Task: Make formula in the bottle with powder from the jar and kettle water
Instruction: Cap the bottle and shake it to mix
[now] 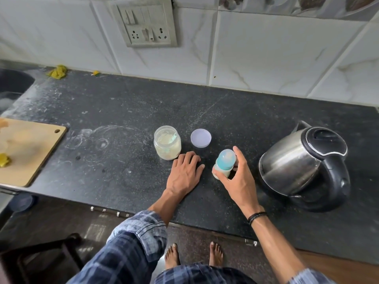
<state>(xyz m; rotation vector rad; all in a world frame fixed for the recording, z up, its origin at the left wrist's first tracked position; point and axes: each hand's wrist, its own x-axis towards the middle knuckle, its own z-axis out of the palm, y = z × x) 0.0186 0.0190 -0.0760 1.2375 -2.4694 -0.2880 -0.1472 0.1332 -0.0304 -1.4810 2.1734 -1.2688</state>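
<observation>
My right hand (pixel 238 179) grips a small baby bottle (pixel 224 163) with a blue capped top and pale milky liquid inside, held upright just above or on the dark counter. My left hand (pixel 184 174) lies flat on the counter, palm down, fingers spread, right beside the open clear jar (pixel 167 142) of pale powder, which has a clear scoop leaning inside. The jar's lilac lid (pixel 201 137) rests flat behind the bottle. A steel kettle (pixel 303 162) with black lid and handle stands to the right of my right hand.
A wooden cutting board (pixel 30 148) with yellow scraps lies at the left edge of the black stone counter (pixel 123 111). A dark sink (pixel 12 85) is at far left. A tiled wall with a socket panel (pixel 146 25) stands behind.
</observation>
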